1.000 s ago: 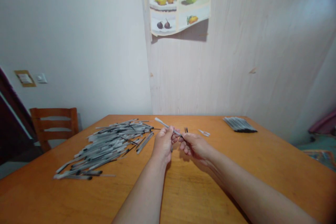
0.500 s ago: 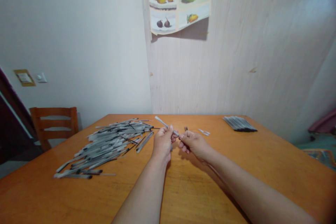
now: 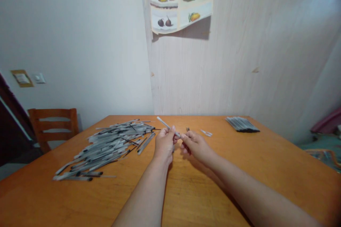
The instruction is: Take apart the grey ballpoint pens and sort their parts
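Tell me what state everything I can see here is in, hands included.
Left hand: closed on the stick
Right hand: closed at the stick's near end
Pen-like stick: held up, tilted
Loose pile: jumbled, sticks crossing
Neat row: lined up, dark ends nearest
Small pale tool: lying down; open or shut unclear
Poster: hung, lower edge curling
Chair: upright

Beneath the fingers (image 3: pixel 186 140) we see an orange-brown wooden worktop (image 3: pixel 266 156); beyond them, a pale wood-grained wall panel (image 3: pixel 202 78) bears a white paper sheet of fruit paintings (image 3: pixel 178 7). Well left of the fingers stands a slatted brown wooden chair (image 3: pixel 52 125).
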Demonstrator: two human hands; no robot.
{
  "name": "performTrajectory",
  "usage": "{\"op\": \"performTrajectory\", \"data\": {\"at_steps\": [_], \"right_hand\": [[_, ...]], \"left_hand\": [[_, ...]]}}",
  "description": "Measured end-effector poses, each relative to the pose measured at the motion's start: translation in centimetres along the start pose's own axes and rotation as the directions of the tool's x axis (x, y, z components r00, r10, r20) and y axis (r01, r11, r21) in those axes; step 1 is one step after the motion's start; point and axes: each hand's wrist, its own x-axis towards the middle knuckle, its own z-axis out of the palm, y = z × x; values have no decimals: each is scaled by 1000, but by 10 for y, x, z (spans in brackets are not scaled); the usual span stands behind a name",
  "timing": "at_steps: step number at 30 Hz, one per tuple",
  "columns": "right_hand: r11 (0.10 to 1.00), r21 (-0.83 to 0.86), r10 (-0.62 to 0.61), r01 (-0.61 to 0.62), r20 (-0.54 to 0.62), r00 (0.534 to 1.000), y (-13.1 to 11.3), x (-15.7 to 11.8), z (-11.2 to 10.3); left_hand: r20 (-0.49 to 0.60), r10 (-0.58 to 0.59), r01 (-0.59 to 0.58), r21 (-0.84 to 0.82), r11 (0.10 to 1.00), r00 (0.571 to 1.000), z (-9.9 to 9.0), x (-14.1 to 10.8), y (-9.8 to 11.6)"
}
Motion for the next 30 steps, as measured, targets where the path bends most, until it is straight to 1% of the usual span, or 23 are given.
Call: {"op": "performTrajectory", "data": {"at_steps": [2, 4, 7, 11, 14, 17, 22, 26, 28, 30], "right_hand": [[985, 127, 104, -115, 91, 990, -2, -1, 0], [958, 213, 164, -193, 149, 975, -3, -1, 1], [923, 302, 198, -236, 153, 968, -4, 0, 1], [878, 388, 237, -280, 156, 959, -4, 1, -3], [879, 402, 213, -258, 154, 965, -2, 2, -5], [914, 359, 153, -189, 128, 980, 1, 3, -5], [970, 216, 106, -113, 42, 993, 0, 4, -4], [984, 175, 32, -27, -27, 999, -5, 2, -2], [984, 174, 30, -24, -31, 999, -6, 1, -1], [980, 190, 59, -55, -14, 998, -6, 1, -2]], "left_hand": [[0, 2, -2, 10, 1000, 1000, 0, 0, 0], [-3, 2, -2, 14, 1000, 1000, -1, 0, 0], [19, -2, 2, -15, 1000, 1000, 0, -1, 2], [117, -22, 31, -78, 996, 993, 3, -3, 4], [154, -27, 43, -101, 994, 988, 3, -3, 4], [142, -18, 30, -85, 996, 990, 2, -3, 3], [107, -28, 33, -45, 998, 994, 1, -3, 3], [103, -28, 34, -53, 998, 994, 1, -3, 3], [109, -24, 31, -66, 997, 994, 1, -2, 3], [116, -17, 25, -75, 997, 993, 0, -2, 2]]}}
